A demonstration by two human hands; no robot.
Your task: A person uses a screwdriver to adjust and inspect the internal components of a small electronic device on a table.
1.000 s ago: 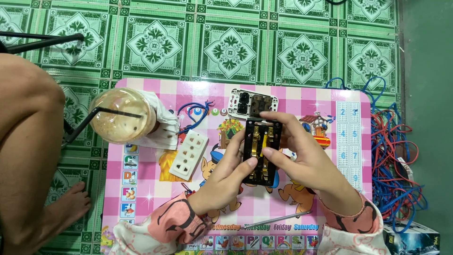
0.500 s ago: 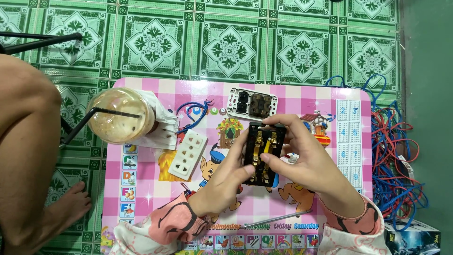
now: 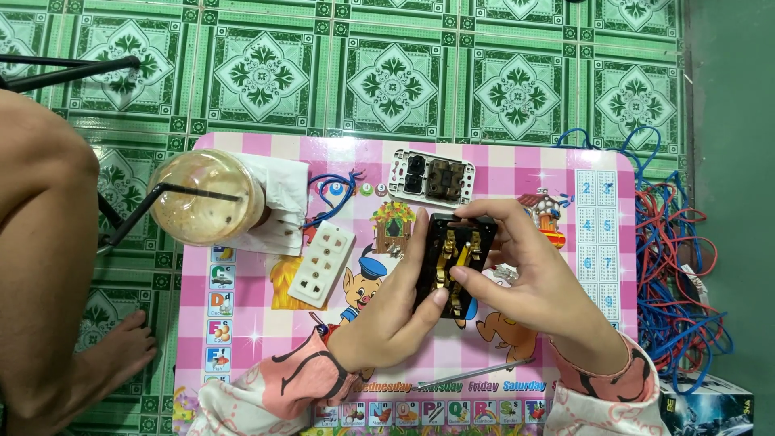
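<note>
Both hands are on the black socket [image 3: 454, 262], held just above the pink desk [image 3: 517, 169]. Left hand [image 3: 395, 311] pinches its left edge; right hand [image 3: 537, 278] wraps the right side, one fingertip [image 3: 458, 275] on the brass contacts.

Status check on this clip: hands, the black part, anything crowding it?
Left hand and right hand both grip the black socket base, brass contacts facing up. White socket cover and grey switch plate lie apart on the pink table.
</note>
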